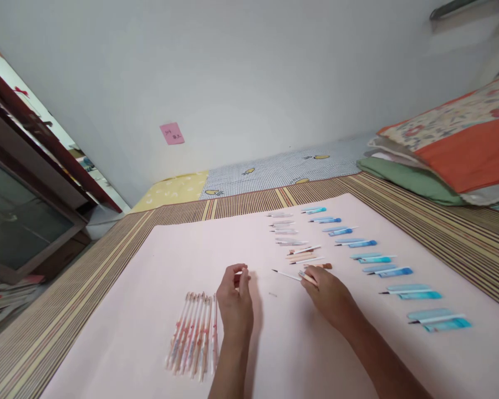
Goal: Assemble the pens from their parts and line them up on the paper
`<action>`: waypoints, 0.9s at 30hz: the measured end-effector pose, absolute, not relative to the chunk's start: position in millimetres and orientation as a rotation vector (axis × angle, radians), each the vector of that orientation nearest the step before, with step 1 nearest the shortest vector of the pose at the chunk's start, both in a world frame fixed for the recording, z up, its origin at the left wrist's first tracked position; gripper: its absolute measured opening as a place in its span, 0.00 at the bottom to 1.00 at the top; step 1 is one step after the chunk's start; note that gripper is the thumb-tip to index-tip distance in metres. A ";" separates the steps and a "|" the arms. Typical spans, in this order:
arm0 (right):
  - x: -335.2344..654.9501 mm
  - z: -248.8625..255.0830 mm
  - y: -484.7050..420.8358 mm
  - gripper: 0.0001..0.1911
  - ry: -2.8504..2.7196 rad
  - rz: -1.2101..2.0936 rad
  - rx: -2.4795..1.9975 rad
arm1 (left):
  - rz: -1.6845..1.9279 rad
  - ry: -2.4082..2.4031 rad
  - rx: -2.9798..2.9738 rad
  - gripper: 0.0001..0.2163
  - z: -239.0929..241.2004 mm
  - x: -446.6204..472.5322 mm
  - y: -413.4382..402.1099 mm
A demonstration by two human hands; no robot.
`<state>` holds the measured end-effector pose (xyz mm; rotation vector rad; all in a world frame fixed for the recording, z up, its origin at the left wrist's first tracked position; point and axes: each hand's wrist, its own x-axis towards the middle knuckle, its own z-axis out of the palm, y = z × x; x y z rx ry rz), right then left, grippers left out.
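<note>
My left hand (235, 296) hovers over a pale pink sheet (149, 288), fingers pinched round a small part I cannot make out. My right hand (326, 291) pinches the end of a thin white pen refill (286, 274) whose dark tip points left. A bunch of several assembled pink-patterned pens (194, 335) lies just left of my left wrist. Beyond my right hand lie pink pen parts (304, 255) and clear barrels (283, 228). To the right runs a diagonal row of blue pen parts with refills (385, 271).
The sheet lies on a striped woven mat (449, 227). Folded bedding and pillows (449, 149) are stacked at the far right. A dark wooden cabinet with a glass front (20, 210) stands at the left. A pink note (172, 133) is stuck on the white wall.
</note>
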<state>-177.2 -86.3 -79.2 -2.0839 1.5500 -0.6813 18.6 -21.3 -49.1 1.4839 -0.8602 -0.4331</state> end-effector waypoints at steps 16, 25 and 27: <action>-175.9 -80.0 -86.1 0.07 1.524 -0.667 -2.091 | -0.789 -0.206 1.063 0.03 -59.6 39.9 -32.6; -157.7 -54.3 -67.4 0.08 1.434 -0.743 -2.014 | -1.088 0.095 0.799 0.11 -51.1 43.2 -33.4; -149.2 -49.8 -59.1 0.09 1.360 -0.679 -2.048 | -1.117 0.125 0.739 0.12 -49.2 45.6 -33.0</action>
